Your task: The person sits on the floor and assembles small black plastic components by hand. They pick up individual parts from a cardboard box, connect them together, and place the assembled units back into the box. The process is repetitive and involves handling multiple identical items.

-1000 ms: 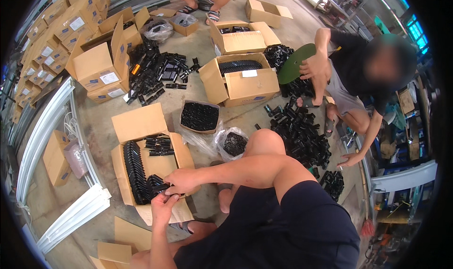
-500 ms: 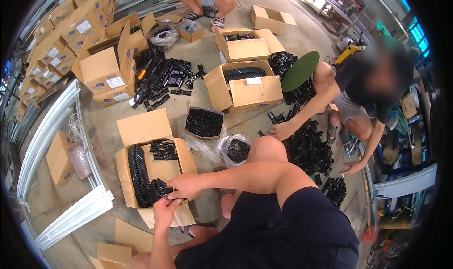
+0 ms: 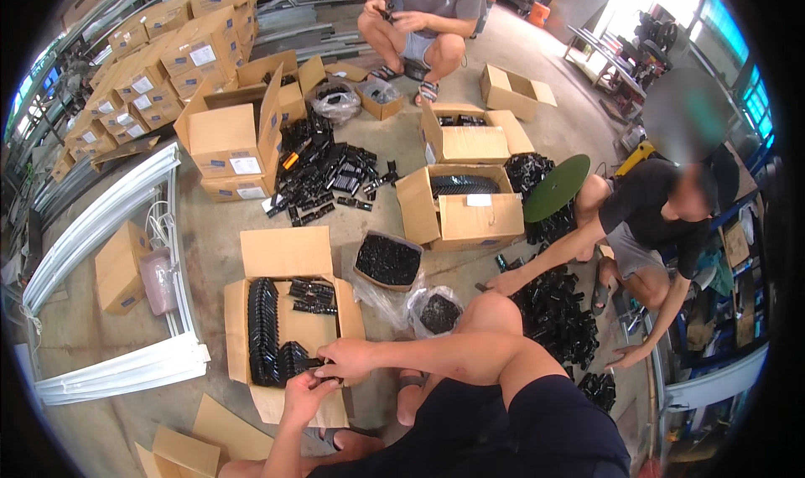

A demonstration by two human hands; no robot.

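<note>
An open cardboard carton stands on the floor before me, with a long row of black plastic parts packed upright along its left side. A few loose black parts lie inside at the far right. Over the near right corner, my right hand pinches a small black plastic part beside a shorter packed row. From the near side my left hand meets it, fingers closed on the same part. The fingers cover much of this part.
Black parts lie heaped on the floor by a crouching co-worker at right, and in another pile farther off. A small box and a plastic bag hold small black pieces. Another person squats at the back.
The head view has tilted up and turned left, so the scene sits lower and farther right. Both my hands stay together at the carton's near right corner with the black part.
</note>
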